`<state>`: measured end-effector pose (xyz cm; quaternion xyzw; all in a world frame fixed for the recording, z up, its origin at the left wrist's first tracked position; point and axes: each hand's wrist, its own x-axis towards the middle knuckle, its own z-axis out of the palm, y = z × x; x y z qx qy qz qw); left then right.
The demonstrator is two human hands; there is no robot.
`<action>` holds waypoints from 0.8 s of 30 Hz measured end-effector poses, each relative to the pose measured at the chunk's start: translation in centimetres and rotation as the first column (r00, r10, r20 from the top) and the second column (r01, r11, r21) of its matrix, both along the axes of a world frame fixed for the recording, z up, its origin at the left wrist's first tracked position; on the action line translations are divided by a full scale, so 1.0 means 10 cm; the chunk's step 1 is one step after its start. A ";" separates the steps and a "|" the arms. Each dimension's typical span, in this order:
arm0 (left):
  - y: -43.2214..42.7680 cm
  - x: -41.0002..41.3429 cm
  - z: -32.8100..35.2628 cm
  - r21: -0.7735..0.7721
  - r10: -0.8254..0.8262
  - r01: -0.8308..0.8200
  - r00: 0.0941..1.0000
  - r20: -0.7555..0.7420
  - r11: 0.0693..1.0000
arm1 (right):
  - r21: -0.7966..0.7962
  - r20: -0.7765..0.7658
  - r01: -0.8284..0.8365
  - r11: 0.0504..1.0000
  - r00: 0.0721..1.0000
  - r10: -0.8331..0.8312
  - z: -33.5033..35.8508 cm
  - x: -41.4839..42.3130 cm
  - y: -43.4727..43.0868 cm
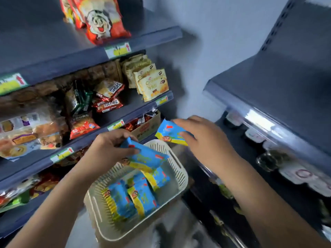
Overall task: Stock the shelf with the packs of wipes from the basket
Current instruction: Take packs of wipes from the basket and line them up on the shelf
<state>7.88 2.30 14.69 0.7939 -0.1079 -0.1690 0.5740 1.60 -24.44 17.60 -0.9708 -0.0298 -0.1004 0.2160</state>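
Two packs are held: the nearer pack [145, 157] is pinched by the left hand [111, 149] over the basket [184, 178]; the farther pack [168, 131] is gripped, partly hidden, under the fingers of the right hand [202, 138]; its print is blurred.

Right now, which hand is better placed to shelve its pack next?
Likely the right hand: its pack is clear of the basket, out toward the shelves. The left hand holds its pack over the basket.

The left hand [111, 149] curls round a blue-and-yellow plastic pack [148, 158]; the right hand [202, 138], reaching farther forward, palm down, grips a second blue-and-yellow pack [169, 132].
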 end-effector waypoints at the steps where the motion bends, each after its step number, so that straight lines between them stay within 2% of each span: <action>1: -0.17 -0.01 0.15 -0.027 -0.033 0.034 0.999 0.035 0.999 | -0.069 0.054 0.019 0.997 0.998 -0.016 0.18 -0.10 -0.13; 5: -0.95 -0.21 0.65 -0.168 -0.135 0.162 0.978 0.159 0.972 | -0.339 0.209 0.170 0.925 0.973 -0.102 0.80 -0.58 -0.60; 7: -1.35 -0.38 0.86 -0.216 -0.178 0.227 0.958 0.225 0.950 | -0.398 0.266 0.266 0.878 0.949 -0.166 1.09 -0.86 -0.83; 12: -2.31 -1.03 1.33 -0.353 -0.277 0.378 0.911 0.305 0.856 | -0.325 0.400 0.425 0.845 0.871 -0.285 1.70 -1.80 -1.49; 15: -2.86 -1.50 1.57 -0.379 -0.373 0.490 0.862 0.342 0.785 | -0.305 0.442 0.505 0.807 0.826 -0.350 1.92 -2.47 -1.96; 20: -3.73 -2.31 1.86 -0.470 -0.445 0.579 0.814 0.373 0.666 | -0.247 0.483 0.628 0.738 0.740 -0.468 2.07 -3.61 -2.71; 24: -4.40 -2.89 1.90 -0.485 -0.551 0.661 0.748 0.369 0.573 | -0.194 0.498 0.727 0.658 0.651 -0.573 2.10 -4.41 -3.14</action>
